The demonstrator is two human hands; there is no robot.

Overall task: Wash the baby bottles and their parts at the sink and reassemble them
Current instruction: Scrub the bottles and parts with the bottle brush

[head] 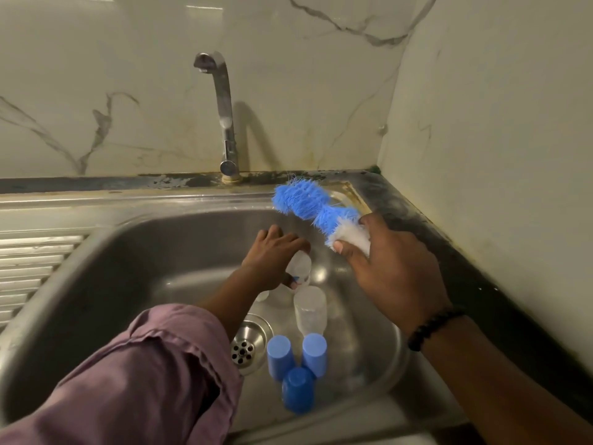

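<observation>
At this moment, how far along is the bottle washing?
Early. Done: bottles look taken apart, three blue caps in the sink. In hand: left hand grips a clear bottle, right hand holds the blue brush above it. The tap shows no water. Left: scrubbing, rinsing, reassembly, including the second bottle.

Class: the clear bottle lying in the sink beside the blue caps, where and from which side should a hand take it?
Grip the clear bottle around its mid-body from above; it lies on its side, caps crowding its near end.
</observation>
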